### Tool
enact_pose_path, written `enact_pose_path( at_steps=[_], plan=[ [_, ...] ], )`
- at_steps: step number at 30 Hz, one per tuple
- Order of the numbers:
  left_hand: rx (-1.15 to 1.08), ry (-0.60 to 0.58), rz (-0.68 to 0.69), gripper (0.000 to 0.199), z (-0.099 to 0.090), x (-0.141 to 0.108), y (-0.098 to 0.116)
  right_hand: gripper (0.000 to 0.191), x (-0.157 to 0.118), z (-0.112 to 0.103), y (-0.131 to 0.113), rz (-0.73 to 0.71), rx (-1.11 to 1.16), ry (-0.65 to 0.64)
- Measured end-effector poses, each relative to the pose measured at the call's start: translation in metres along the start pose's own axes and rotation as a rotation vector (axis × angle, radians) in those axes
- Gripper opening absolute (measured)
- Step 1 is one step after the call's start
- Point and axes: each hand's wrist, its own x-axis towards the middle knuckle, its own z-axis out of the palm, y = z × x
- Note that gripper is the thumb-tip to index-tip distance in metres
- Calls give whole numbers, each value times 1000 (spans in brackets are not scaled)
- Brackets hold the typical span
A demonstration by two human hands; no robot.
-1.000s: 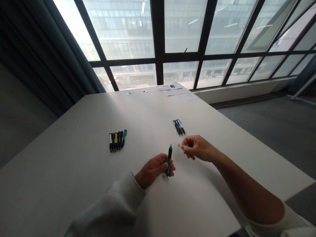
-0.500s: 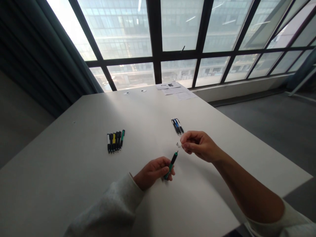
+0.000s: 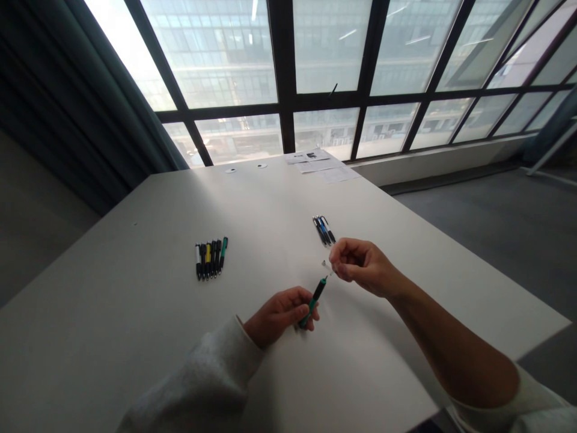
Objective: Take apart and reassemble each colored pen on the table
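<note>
**All eyes on one very tiny pinch**

Head camera, and it's delicate work at the centre of the white table (image 3: pixel 135 313). The left hand (image 3: pixel 280 316) has the green-and-black pen (image 3: pixel 312 302) wrapped in its fingers, tip angled up and to the right. The right hand (image 3: pixel 360 267) pinches a small translucent piece (image 3: pixel 325 264) at its fingertips; it's too small to say exactly what it is.

The hands are apart, but only just, with the pen tip right beside that piece. From up here I can't tell whether they're touching.

Now, the danger! That piece has hardly any grip on it, so one slack moment in the pinch could drop it, and pale on pale, it would be hard to spot on the tabletop. A slight knock from the pen tip could flick it away too. A poor angle between the two is another risk, since the view here is so tight. And watch the dark pens (image 3: pixel 323 231) lying just beyond the right hand: a careless forward swing could scatter them. The row of pens (image 3: pixel 210 260) on the left sits well out of range.
</note>
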Motion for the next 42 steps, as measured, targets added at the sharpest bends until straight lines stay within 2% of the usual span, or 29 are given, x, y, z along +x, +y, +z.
enact_pose_path(
  at_steps=[12,22,32,40,42],
  plan=[
    [23,20,-12,33,1,-1,0,22,1,1,0,-2,-45,1],
    [48,4,-13,34,-1,0,-1,18,0,6,-7,20,-110,-20],
    [94,40,-31,37,0,0,1,12,0,5,-8,57,-208,-60],
    [59,33,-24,35,-1,1,-2,18,0,3,-8,77,-201,-135],
    [45,34,-8,34,-1,1,-2,23,2,-2,-8,74,-227,-107]
  ],
)
